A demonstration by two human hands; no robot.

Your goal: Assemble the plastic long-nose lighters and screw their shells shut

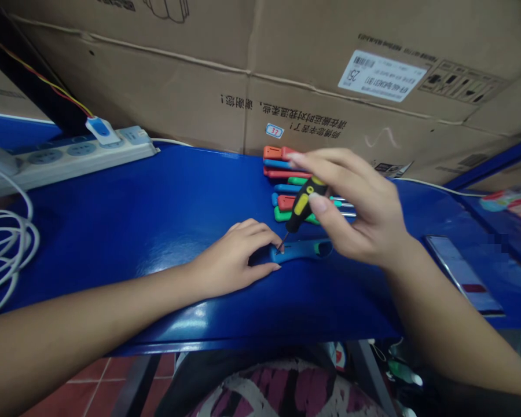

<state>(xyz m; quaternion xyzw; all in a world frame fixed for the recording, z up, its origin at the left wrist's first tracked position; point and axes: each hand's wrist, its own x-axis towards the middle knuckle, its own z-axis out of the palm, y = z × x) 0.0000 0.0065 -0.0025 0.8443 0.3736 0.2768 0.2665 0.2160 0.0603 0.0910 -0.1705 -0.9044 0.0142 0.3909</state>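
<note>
A blue plastic handle piece point(297, 250) lies flat on the blue table point(99, 226), with a green part near its right end. My left hand point(237, 259) pinches its left end between thumb and fingers. My right hand point(358, 205) grips a black and yellow screwdriver point(301, 205) by its upper handle. The screwdriver is tilted, its tip down at the left end of the blue piece. Just behind are several red, blue and green handled tools point(286, 202), stacked side by side and partly hidden by my right hand.
A large cardboard box point(178, 92) stands along the back edge. At the left are a white power strip point(82, 156) with a plug and a coiled white cable point(8, 255). A phone point(464, 275) lies at the right.
</note>
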